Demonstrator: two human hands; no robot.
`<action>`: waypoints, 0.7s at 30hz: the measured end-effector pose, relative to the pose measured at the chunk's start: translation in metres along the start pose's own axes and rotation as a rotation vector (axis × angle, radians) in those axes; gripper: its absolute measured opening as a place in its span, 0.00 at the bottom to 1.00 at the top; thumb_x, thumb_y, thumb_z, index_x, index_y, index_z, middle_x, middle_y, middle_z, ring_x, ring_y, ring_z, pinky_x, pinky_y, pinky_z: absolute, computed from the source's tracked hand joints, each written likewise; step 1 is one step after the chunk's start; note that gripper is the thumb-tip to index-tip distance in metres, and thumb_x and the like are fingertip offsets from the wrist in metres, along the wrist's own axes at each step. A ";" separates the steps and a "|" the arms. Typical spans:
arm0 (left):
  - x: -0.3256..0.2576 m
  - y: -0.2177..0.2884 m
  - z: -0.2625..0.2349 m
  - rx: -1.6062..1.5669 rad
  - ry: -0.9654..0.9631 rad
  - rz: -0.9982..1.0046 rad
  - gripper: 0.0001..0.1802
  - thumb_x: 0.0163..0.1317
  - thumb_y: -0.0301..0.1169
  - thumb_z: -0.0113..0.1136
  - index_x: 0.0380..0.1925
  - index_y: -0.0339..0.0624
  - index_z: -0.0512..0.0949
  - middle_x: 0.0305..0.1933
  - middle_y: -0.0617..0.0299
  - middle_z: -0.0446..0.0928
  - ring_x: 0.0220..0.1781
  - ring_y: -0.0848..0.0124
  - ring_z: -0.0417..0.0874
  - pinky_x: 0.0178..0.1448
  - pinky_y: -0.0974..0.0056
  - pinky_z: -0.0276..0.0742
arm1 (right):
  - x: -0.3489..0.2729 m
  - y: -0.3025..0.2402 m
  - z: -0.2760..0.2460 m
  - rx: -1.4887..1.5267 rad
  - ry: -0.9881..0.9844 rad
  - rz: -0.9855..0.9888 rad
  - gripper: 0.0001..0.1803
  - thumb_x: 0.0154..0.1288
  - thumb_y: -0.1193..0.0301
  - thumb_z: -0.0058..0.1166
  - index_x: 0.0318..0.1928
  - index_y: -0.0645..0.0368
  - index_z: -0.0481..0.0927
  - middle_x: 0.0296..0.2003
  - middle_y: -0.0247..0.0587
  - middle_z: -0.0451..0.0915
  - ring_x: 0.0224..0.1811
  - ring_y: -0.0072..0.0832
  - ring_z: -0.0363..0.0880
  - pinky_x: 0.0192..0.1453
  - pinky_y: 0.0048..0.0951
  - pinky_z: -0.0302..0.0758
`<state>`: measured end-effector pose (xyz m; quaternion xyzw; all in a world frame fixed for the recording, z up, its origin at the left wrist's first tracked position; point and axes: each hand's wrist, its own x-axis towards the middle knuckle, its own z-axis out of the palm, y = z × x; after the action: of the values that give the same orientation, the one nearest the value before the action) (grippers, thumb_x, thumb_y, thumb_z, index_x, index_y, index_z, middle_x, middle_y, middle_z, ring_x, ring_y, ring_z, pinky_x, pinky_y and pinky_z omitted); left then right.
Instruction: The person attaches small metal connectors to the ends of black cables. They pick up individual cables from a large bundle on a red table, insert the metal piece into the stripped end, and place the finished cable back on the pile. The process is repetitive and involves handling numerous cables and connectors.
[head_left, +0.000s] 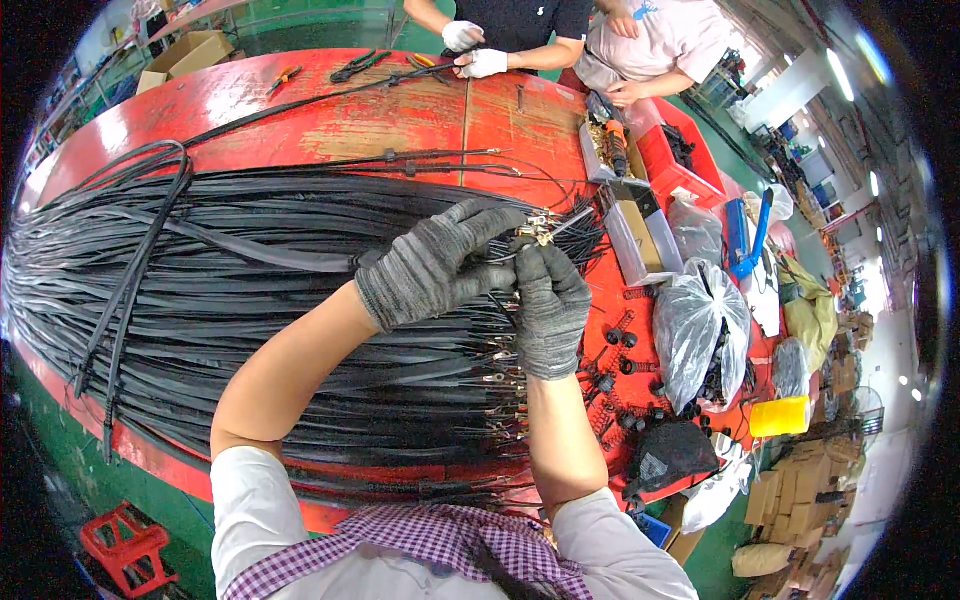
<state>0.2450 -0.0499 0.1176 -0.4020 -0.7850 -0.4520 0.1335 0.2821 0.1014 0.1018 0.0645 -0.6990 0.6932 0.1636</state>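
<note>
Right grip: the gloved right hand [552,310] has thumb and fingers pinched together on a dark cable end [506,258].
Left grip: the gloved left hand [425,268] curls its fingers around the same spot; how firmly they hold cannot be told.
Cable end: between the hands, over the right side of the bundle, near a cluster of brass-coloured terminals [541,230].
Done: metal tips show on many ends down that side, so these appear already fitted.
Left: the end in hand seems mid-handling; others overlap too much to count what remains.
Right arm: forearm rises almost straight from below, fingers pointing away from the body.
Left arm: elbow bent outward, forearm slanting up and right, back of the hand showing.
Cable bundle [300,370]: spread lengthwise on the red table [400,135].
</note>
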 end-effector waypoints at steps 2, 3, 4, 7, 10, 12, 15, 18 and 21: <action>0.001 -0.001 -0.001 -0.026 0.012 0.016 0.23 0.55 0.32 0.56 0.52 0.41 0.67 0.44 0.52 0.72 0.46 0.57 0.74 0.51 0.59 0.70 | 0.001 0.004 -0.001 0.014 -0.016 -0.018 0.11 0.62 0.68 0.51 0.37 0.63 0.79 0.27 0.31 0.77 0.28 0.16 0.71 0.34 0.19 0.68; 0.002 -0.002 -0.003 -0.060 0.015 0.021 0.22 0.55 0.32 0.56 0.51 0.41 0.68 0.44 0.52 0.72 0.46 0.57 0.74 0.51 0.59 0.70 | 0.002 0.005 -0.002 0.021 -0.025 -0.027 0.11 0.62 0.68 0.51 0.37 0.63 0.78 0.26 0.30 0.77 0.27 0.16 0.70 0.33 0.20 0.68; 0.002 -0.003 -0.005 -0.092 0.018 0.023 0.21 0.56 0.31 0.56 0.51 0.41 0.69 0.44 0.52 0.72 0.46 0.57 0.74 0.51 0.59 0.70 | 0.001 0.003 0.000 0.069 -0.031 0.019 0.10 0.62 0.68 0.51 0.36 0.63 0.78 0.26 0.30 0.77 0.27 0.16 0.70 0.33 0.20 0.68; 0.003 -0.005 -0.006 -0.133 0.044 -0.041 0.16 0.57 0.29 0.53 0.46 0.41 0.73 0.41 0.53 0.74 0.45 0.59 0.75 0.51 0.60 0.70 | -0.002 -0.006 0.005 0.165 -0.032 0.117 0.09 0.62 0.69 0.50 0.36 0.62 0.78 0.26 0.30 0.77 0.26 0.15 0.70 0.31 0.19 0.68; 0.004 -0.003 -0.001 -0.107 0.116 -0.068 0.13 0.57 0.28 0.53 0.43 0.42 0.75 0.38 0.53 0.76 0.44 0.59 0.76 0.50 0.60 0.71 | -0.003 -0.005 0.006 0.136 -0.005 0.101 0.08 0.62 0.69 0.50 0.35 0.61 0.77 0.26 0.29 0.76 0.26 0.15 0.70 0.30 0.19 0.68; 0.004 -0.001 0.002 -0.046 0.170 -0.062 0.12 0.56 0.27 0.53 0.42 0.42 0.76 0.37 0.53 0.76 0.42 0.58 0.77 0.49 0.61 0.71 | -0.002 -0.003 0.006 0.070 0.003 0.046 0.07 0.61 0.70 0.52 0.35 0.60 0.78 0.27 0.29 0.77 0.26 0.15 0.70 0.31 0.19 0.68; 0.005 0.004 0.006 0.028 0.204 -0.074 0.12 0.55 0.27 0.53 0.41 0.42 0.76 0.36 0.53 0.76 0.42 0.57 0.77 0.48 0.60 0.72 | -0.002 0.013 0.002 0.218 0.046 0.011 0.05 0.58 0.72 0.55 0.34 0.59 0.78 0.26 0.29 0.77 0.26 0.15 0.70 0.33 0.18 0.67; 0.004 0.009 0.006 0.026 0.181 -0.135 0.13 0.55 0.27 0.53 0.42 0.41 0.75 0.39 0.52 0.76 0.43 0.55 0.76 0.48 0.59 0.72 | 0.002 0.019 -0.002 0.318 0.159 0.086 0.05 0.54 0.74 0.59 0.32 0.58 0.78 0.26 0.28 0.76 0.27 0.16 0.70 0.34 0.19 0.67; 0.000 0.003 0.009 -0.006 0.179 -0.072 0.15 0.55 0.28 0.54 0.44 0.41 0.74 0.39 0.51 0.75 0.42 0.55 0.76 0.47 0.59 0.72 | 0.000 0.016 -0.003 0.324 0.170 0.081 0.06 0.52 0.74 0.61 0.30 0.59 0.78 0.26 0.28 0.76 0.28 0.16 0.70 0.34 0.19 0.67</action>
<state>0.2485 -0.0420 0.1141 -0.3318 -0.7827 -0.4929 0.1854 0.2775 0.1047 0.0866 0.0028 -0.5638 0.8057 0.1815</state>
